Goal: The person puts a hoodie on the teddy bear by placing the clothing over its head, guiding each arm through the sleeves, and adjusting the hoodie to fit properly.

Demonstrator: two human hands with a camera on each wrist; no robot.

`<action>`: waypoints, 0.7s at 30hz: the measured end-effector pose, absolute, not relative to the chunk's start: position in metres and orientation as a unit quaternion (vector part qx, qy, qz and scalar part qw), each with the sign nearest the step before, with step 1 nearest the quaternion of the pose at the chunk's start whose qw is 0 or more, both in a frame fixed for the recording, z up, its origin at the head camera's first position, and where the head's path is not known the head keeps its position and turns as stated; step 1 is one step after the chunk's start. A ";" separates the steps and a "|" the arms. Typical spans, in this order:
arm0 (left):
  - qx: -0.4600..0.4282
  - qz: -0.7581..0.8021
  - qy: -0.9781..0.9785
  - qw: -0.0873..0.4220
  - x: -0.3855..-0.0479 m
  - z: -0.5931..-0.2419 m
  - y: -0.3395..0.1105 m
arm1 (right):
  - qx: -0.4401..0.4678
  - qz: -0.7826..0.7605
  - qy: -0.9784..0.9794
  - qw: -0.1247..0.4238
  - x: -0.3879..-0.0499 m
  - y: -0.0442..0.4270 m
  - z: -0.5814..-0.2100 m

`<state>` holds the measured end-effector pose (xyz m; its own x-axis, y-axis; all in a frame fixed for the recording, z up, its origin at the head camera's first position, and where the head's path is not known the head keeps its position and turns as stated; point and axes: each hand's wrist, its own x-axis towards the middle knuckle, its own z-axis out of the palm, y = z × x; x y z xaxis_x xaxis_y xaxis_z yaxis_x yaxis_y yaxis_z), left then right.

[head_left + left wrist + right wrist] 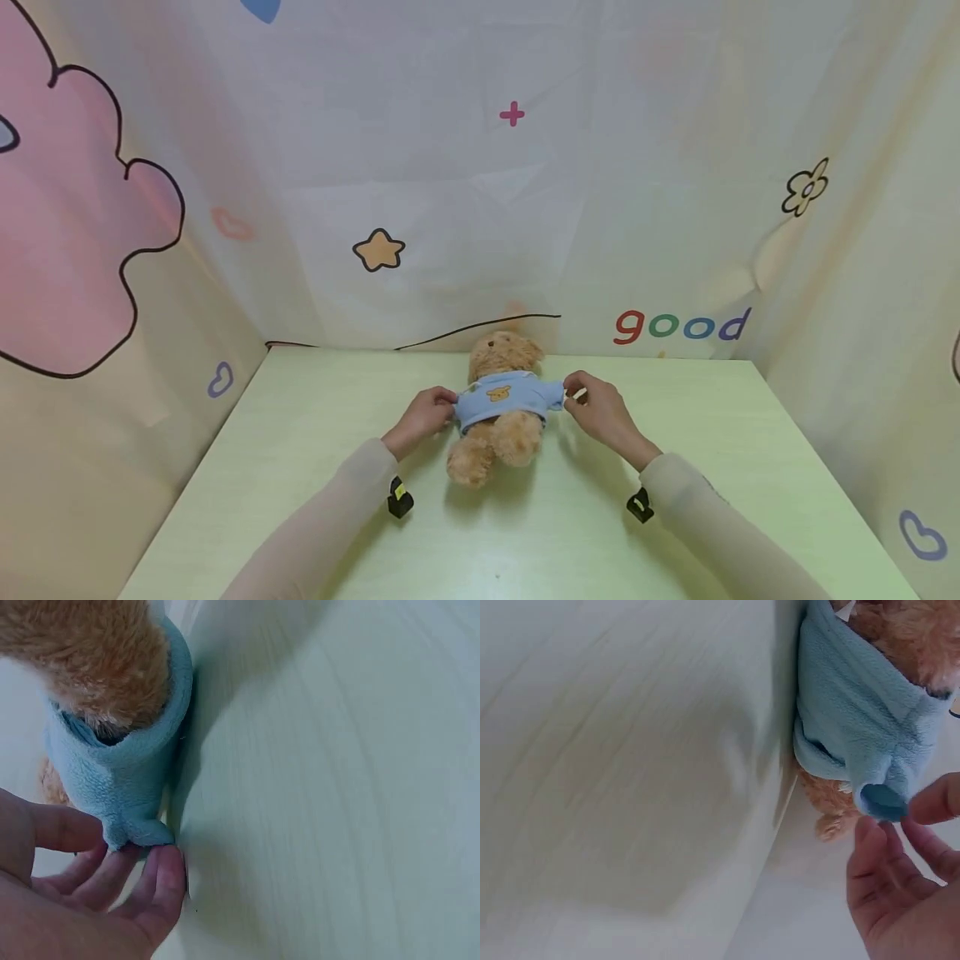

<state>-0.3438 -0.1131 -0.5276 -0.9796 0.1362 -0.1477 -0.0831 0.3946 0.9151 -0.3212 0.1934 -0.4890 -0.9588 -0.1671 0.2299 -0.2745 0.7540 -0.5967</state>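
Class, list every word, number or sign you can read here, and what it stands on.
"good", on the backdrop, low at the right.
"+", pink, higher on the backdrop.
No brand or number is readable; the print on the blue shirt shows no legible letters.

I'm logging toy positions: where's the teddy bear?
In the head view, the teddy bear is near mid-picture, toward the far edge of the table, between the left hand and right hand.

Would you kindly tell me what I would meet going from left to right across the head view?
Pink cloud, left hand, bear, right hand, flower.
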 end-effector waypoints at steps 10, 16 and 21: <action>-0.013 0.558 0.817 0.143 -0.333 -0.518 -0.113 | 0.258 0.308 -0.906 0.132 -0.315 0.181 -0.481; 0.049 0.519 0.818 0.244 -0.323 -0.515 -0.110 | 0.308 0.248 -0.907 0.141 -0.310 0.182 -0.478; 0.080 0.567 0.786 0.234 -0.325 -0.518 -0.107 | 0.274 0.288 -0.915 0.067 -0.310 0.184 -0.476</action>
